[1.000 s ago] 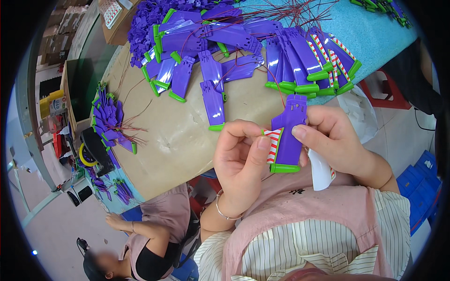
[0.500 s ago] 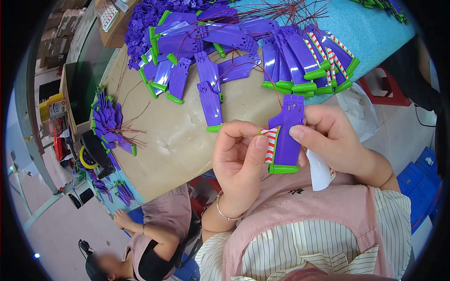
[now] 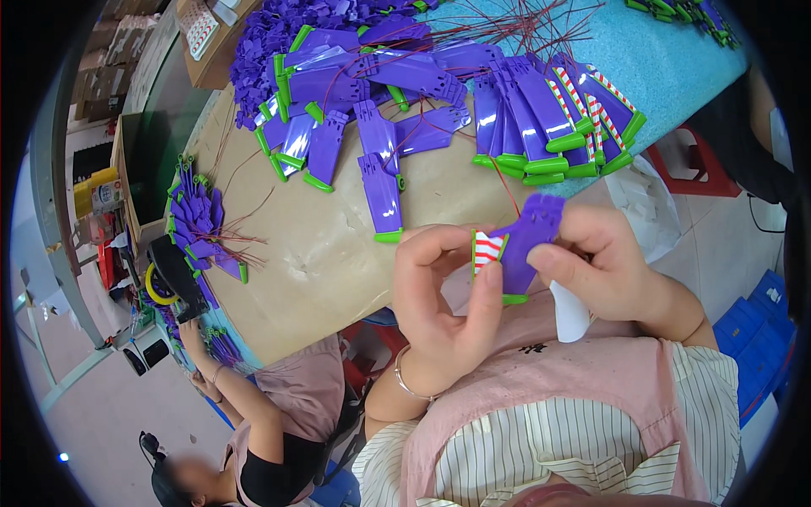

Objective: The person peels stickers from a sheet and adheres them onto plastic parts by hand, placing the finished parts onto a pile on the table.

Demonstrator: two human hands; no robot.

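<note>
Brown sheeting and blue matting cover the table (image 3: 321, 253), which crosses the middle of the frame at a slant. Just below its edge, right of centre, both hands are closed on one purple part (image 3: 530, 245): the left hand (image 3: 448, 296) pinches its left edge beside a red-and-white striped sticker (image 3: 487, 250), and the right hand (image 3: 604, 262) grips the other side, thumb on top. Fingers behind the part are hidden, its upper end is blurred, and the left thumb covers the sticker's lower end; most of the green foot (image 3: 514, 299) is hidden too. White backing paper (image 3: 570, 314) hangs under the right hand, its top covered. Above lie overlapping purple pieces (image 3: 528, 106), many partly buried, with tangled red wires (image 3: 532, 34) too fine to trace singly. At left, a black dispenser (image 3: 177, 275) stands before further purple pieces, and a co-worker (image 3: 296, 397) reaches in from below. A red stool (image 3: 697, 165), upper right, is partly hidden by a white bag (image 3: 642, 198); blue crates (image 3: 752, 329) fade into the dark rim.
</note>
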